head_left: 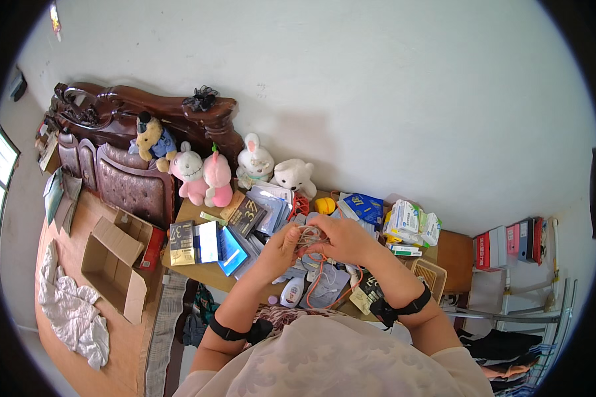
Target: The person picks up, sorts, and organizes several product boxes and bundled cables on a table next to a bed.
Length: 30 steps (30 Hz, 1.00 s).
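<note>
Above the cluttered desk, my left hand [283, 246] and my right hand [346, 239] meet around a coiled bundle of pale, thin cable [310, 235]. Fingers of both hands are closed on it; the fingertips partly cover the coil. An orange cord [320, 280] hangs or lies just below the hands; whether it joins the bundle I cannot tell. Beneath my wrists are a grey bag or cloth [329, 288] and a white bottle [292, 292] with a purple cap. Near my left forearm lie blue folders or packs [234, 250].
Plush toys [255, 161] line the desk's back edge by the wall. Black and gold boxes [183, 243] lie at left, wipe packs [412, 223] and a tan basket [430, 278] at right. Further left, an open cardboard box [116, 268] and white cloth [73, 311] rest on a bed board.
</note>
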Each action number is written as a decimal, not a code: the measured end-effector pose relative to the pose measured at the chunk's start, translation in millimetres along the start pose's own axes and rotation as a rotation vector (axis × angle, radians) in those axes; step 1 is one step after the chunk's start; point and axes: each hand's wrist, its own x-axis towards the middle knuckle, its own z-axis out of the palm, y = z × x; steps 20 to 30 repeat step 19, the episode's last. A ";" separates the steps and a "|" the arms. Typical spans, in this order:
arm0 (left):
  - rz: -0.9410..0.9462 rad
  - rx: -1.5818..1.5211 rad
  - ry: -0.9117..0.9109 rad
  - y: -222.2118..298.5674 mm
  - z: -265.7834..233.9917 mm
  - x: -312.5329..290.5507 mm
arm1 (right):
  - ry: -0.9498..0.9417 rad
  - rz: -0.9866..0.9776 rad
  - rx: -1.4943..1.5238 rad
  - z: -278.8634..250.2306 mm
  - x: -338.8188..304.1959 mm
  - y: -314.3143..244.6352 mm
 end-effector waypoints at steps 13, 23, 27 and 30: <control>-0.056 0.063 0.087 10.7 9.3 1.9 | 0.348 -0.409 -0.268 -15.7 8.1 -16.3; -0.063 -0.397 0.283 21.0 24.7 -0.5 | 0.338 0.112 0.061 47.4 -4.9 9.4; -0.063 -0.397 0.283 21.0 24.7 -0.5 | 0.338 0.112 0.061 47.4 -4.9 9.4; -0.063 -0.397 0.283 21.0 24.7 -0.5 | 0.338 0.112 0.061 47.4 -4.9 9.4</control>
